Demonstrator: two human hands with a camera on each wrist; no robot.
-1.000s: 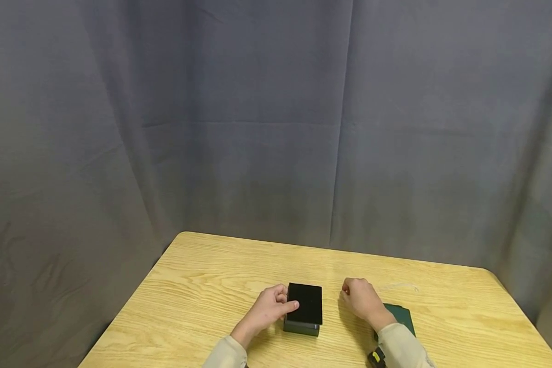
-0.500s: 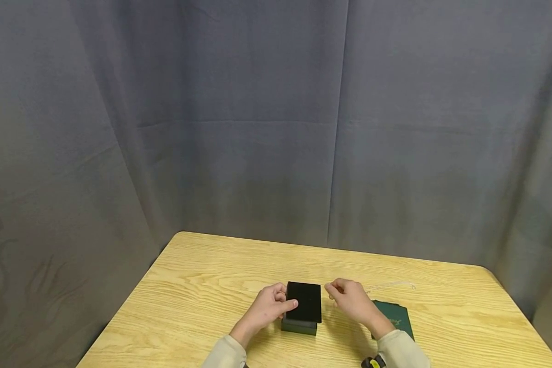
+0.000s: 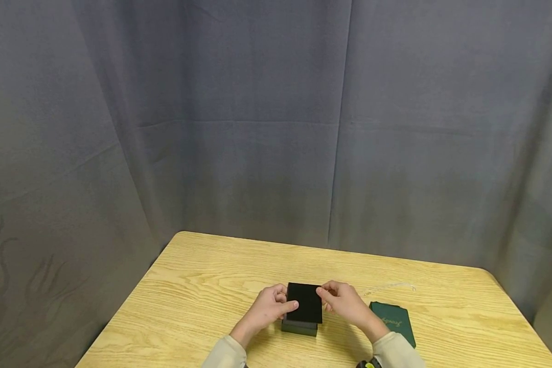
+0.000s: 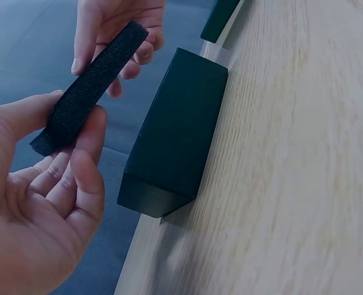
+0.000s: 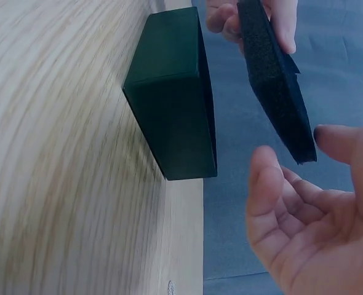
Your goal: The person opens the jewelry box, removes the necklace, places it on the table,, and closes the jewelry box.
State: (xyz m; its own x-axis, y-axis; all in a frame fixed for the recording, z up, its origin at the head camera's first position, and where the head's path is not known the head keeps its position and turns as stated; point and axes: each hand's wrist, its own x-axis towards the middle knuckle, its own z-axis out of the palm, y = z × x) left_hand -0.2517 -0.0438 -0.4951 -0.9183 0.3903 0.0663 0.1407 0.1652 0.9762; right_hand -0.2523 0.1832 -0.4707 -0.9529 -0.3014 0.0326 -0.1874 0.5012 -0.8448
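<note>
A black foam pad [image 3: 305, 302] is held above a dark green box base [image 4: 175, 129]. My left hand [image 3: 268, 309] pinches the pad's left side, thumb on top and fingers underneath. At the pad's far right corner is my right hand [image 3: 345, 302]. Its thumb [image 5: 335, 140] touches the pad's end, while its loosely bent fingers stay a little apart below, as the right wrist view shows. The box base stands on the table under the pad, its inside mostly hidden by it in the head view.
A green lid [image 3: 393, 323] with gold lettering lies on the wooden table [image 3: 221, 266] beside the right forearm. Behind the right hand, a thin pale chain [image 3: 395, 284] lies stretched out. Grey curtains [image 3: 267, 128] hang past the table's far edge.
My right hand has moved left from beside the lid to the foam pad's right corner, its thumb coming onto the pad. The left hand has kept its grip on the pad.
</note>
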